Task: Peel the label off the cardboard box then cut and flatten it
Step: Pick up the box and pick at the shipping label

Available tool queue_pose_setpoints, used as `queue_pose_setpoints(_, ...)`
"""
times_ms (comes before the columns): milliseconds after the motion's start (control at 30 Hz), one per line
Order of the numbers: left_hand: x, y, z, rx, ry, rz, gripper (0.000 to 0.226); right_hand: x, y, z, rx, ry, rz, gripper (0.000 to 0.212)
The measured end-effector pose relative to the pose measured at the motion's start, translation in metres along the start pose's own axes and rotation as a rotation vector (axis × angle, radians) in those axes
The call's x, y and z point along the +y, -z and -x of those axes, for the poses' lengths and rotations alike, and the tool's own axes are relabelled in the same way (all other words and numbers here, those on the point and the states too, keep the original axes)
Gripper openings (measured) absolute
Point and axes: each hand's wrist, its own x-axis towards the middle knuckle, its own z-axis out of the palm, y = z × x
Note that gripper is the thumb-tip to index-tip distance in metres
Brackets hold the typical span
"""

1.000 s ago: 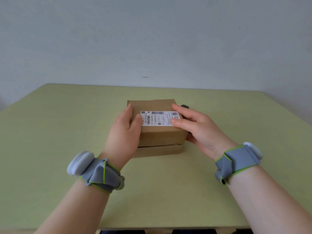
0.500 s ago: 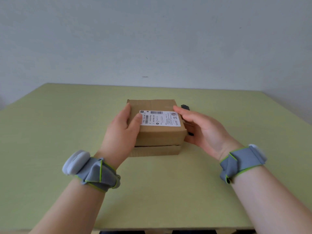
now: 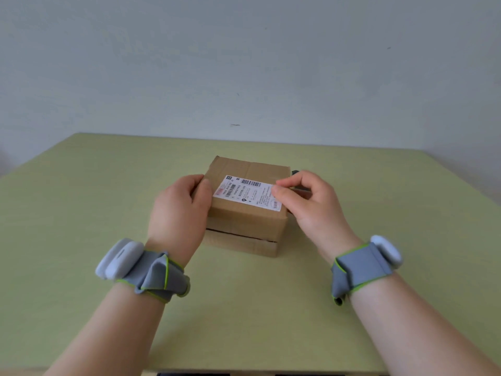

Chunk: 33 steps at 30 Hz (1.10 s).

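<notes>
Pale green desk (image 3: 81, 213) carries one cardboard box (image 3: 245, 218) at its middle, one white label (image 3: 248, 192) on top. Left hand (image 3: 179, 213) steadies the box's left side; right hand (image 3: 306, 202), grip narrow, pinches the label's right edge. Best peel low and slow to avoid tearing.

cardboard box (image 3: 245, 213) mid-table (image 3: 81, 213) | label (image 3: 248, 192) on its top | left hand (image 3: 179, 213) at left side | right hand (image 3: 306, 202) at label's right end

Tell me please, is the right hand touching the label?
Touching: the head view shows the right hand with thumb and forefinger meeting the label at its right edge.
</notes>
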Motion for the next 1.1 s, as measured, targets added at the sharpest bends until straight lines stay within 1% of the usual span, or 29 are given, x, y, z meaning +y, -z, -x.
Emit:
queue_pose_setpoints(67, -0.003, 0.001, -0.001, -0.008, -0.021, -0.009, 0.028, -0.001, -0.009, -0.007, 0.048, -0.013, 0.053, 0.011)
queue_pose_setpoints(133, -0.005, 0.002, -0.001, -0.007, -0.044, -0.022, 0.027, 0.001, -0.015, -0.015, 0.08, -0.059, 0.101, 0.009)
queue_pose_setpoints(167, -0.005, 0.002, 0.0, -0.004, -0.058, -0.027, 0.027, 0.002, -0.016, -0.018, 0.097, -0.082, 0.106, 0.008)
queue_pose_setpoints(200, -0.006, 0.002, 0.0, -0.001, -0.067, -0.033, 0.028, 0.004, -0.018, -0.02, 0.101, -0.102, 0.097, 0.012)
queue_pose_setpoints(233, -0.006, 0.002, 0.0, 0.005, -0.077, -0.036, 0.03, 0.006, -0.018, -0.02, 0.087, -0.12, 0.084, 0.023)
queue_pose_setpoints(300, -0.007, 0.002, 0.001, 0.015, -0.101, -0.031, 0.036, 0.008, -0.016, -0.019, 0.028, -0.169, 0.042, 0.054)
queue_pose_setpoints(367, -0.007, 0.001, 0.003, 0.013, -0.111, -0.011, 0.034, 0.011, -0.012, -0.017, -0.015, -0.227, -0.034, 0.077)
queue_pose_setpoints(400, -0.007, 0.0, 0.003, 0.007, -0.103, 0.004, 0.032, 0.013, -0.011, -0.017, -0.021, -0.24, -0.055, 0.086)
queue_pose_setpoints(467, -0.006, -0.001, 0.003, -0.02, -0.06, 0.055, 0.029, 0.013, -0.012, -0.015, -0.042, -0.219, -0.096, 0.093)
queue_pose_setpoints(533, -0.004, -0.001, 0.002, -0.079, 0.028, 0.178, 0.029, 0.012, -0.013, -0.012, -0.065, -0.172, -0.153, 0.094)
queue_pose_setpoints(567, -0.004, 0.0, 0.001, -0.113, 0.07, 0.249, 0.033, 0.011, -0.012, -0.011, -0.058, -0.153, -0.162, 0.093)
queue_pose_setpoints(667, -0.005, -0.002, 0.002, -0.173, 0.127, 0.393, 0.043, 0.008, -0.01, -0.011, 0.019, -0.114, -0.188, 0.077)
queue_pose_setpoints(767, -0.003, -0.006, 0.004, -0.083, 0.137, 0.494, 0.042, 0.01, -0.01, -0.015, 0.118, -0.105, -0.196, 0.054)
queue_pose_setpoints(833, -0.001, -0.008, 0.004, -0.011, 0.19, 0.534, 0.045, 0.012, -0.008, -0.017, 0.218, -0.103, -0.246, 0.04)
queue_pose_setpoints(867, -0.001, -0.01, 0.004, 0.009, 0.228, 0.5, 0.052, 0.012, -0.007, -0.018, 0.27, -0.095, -0.26, 0.036)
queue_pose_setpoints(900, 0.0, -0.012, 0.004, 0.006, 0.271, 0.467, 0.067, 0.012, -0.005, -0.018, 0.315, -0.081, -0.266, 0.033)
queue_pose_setpoints(933, 0.0, -0.014, 0.004, -0.02, 0.313, 0.47, 0.088, 0.012, -0.005, -0.019, 0.352, -0.063, -0.265, 0.031)
queue_pose_setpoints(967, 0.001, -0.016, 0.005, -0.066, 0.351, 0.529, 0.109, 0.012, -0.005, -0.019, 0.381, -0.047, -0.254, 0.031)
queue_pose_setpoints(1000, 0.005, -0.017, 0.008, -0.124, 0.385, 0.632, 0.123, 0.012, -0.006, -0.018, 0.405, -0.038, -0.25, 0.032)
queue_pose_setpoints(1033, 0.01, -0.018, 0.011, -0.194, 0.41, 0.741, 0.131, 0.012, -0.007, -0.018, 0.42, -0.039, -0.257, 0.036)
queue_pose_setpoints(1067, 0.014, -0.02, 0.013, -0.268, 0.43, 0.835, 0.134, 0.012, -0.007, -0.018, 0.427, -0.045, -0.272, 0.042)
queue_pose_setpoints(1100, 0.017, -0.021, 0.016, -0.33, 0.442, 0.896, 0.131, 0.01, -0.008, -0.017, 0.425, -0.052, -0.272, 0.046)
